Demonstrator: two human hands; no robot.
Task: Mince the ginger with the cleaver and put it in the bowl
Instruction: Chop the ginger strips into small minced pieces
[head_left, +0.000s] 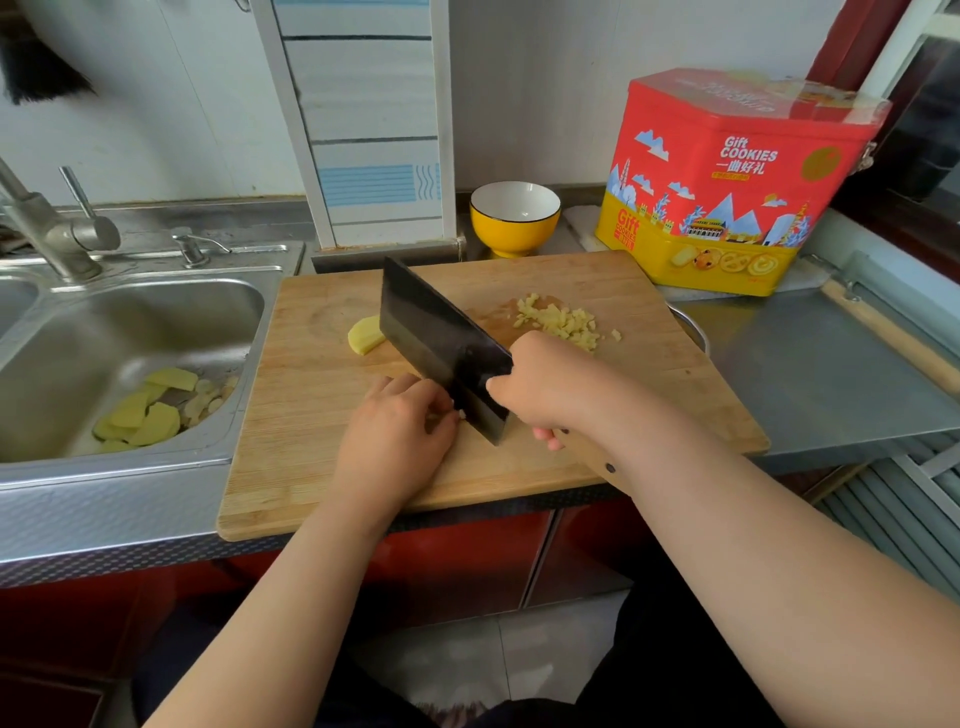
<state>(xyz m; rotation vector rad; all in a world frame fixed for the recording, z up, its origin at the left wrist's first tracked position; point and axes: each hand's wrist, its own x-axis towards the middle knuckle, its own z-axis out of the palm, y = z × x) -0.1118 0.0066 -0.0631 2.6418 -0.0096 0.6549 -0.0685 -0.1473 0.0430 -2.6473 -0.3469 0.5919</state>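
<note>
A wooden cutting board (649, 395) lies on the counter. My right hand (540, 387) grips the handle of a dark cleaver (436, 338), whose blade stands edge-down across the board. My left hand (395, 431) rests on the board just left of the blade, fingers curled over a small piece of ginger that is mostly hidden. A pile of minced ginger (561, 319) lies to the right of the blade. A ginger slice (363, 335) lies beyond the blade's left side. A yellow bowl (514, 218) with a white inside stands behind the board, with nothing in it.
A steel sink (130, 332) on the left holds ginger peelings and slices (150, 410). A tap (47, 228) stands behind it. A red and yellow cookie tin (727, 182) stands at the back right. Steel counter (821, 374) extends to the right.
</note>
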